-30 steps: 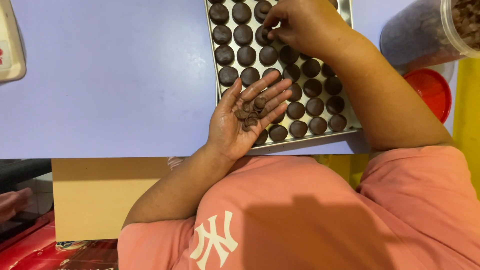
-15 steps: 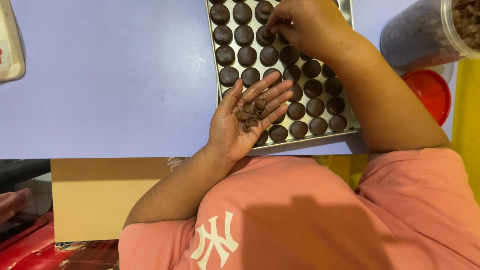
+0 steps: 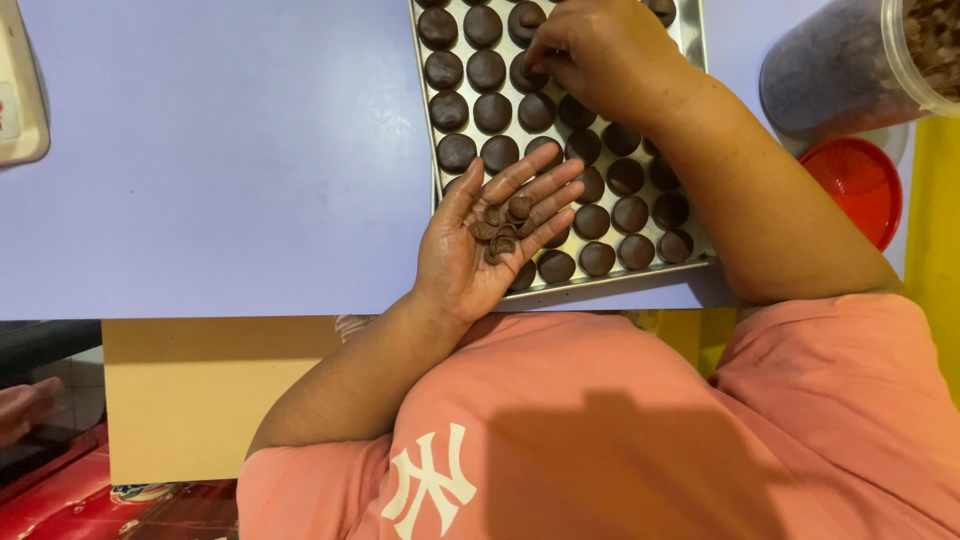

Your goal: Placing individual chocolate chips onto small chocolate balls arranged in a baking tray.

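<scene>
Metal tray (image 3: 694,60), long axis away from person

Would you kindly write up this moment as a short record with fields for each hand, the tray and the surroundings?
left hand: left hand open, palm up over the near edge of the tray, cupping small brown pieces
right hand: right hand at the far rows, fingers pinched over one dark round
tray: metal tray holding rows of dark rounds
surface: pale lilac table
nearby: clear tub lying on its side, red lid beside it
</scene>
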